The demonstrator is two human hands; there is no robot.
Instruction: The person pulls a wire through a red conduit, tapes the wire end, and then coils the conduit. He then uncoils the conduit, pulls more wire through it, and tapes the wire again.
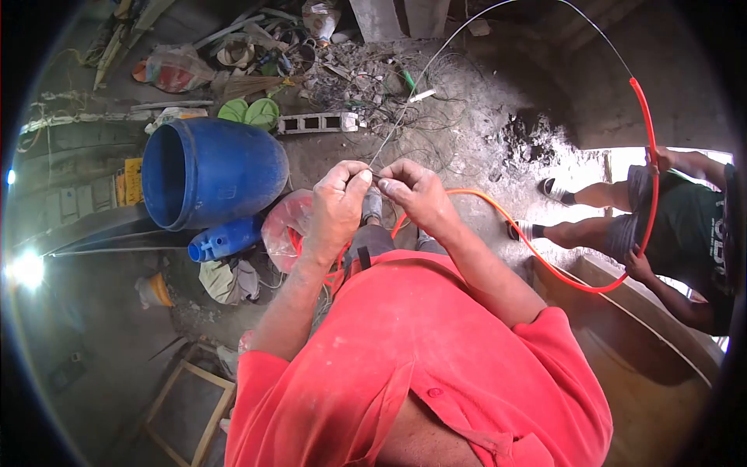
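Note:
A thin pale wire (443, 48) comes out of the open end of an orange-red flexible tube (647, 117), arcs over the top of the view and runs down to my hands. My left hand (340, 193) pinches the wire near its end between thumb and fingers. Close beside it, my right hand (414, 193) pinches a short dark piece at the same spot, which looks like part of the wire. Both hands are in front of my chest with fingertips almost touching. From near my legs the tube curves to the right, where another person's hands (640, 267) grip it.
The other person (685, 226) stands at the right by a bright opening. At the left lie a big blue barrel (233, 171) and a smaller blue container (226, 240). Rubble (354, 89), a hollow block (319, 123) and green items (249, 114) cover the floor ahead. A wooden frame (191, 409) leans lower left.

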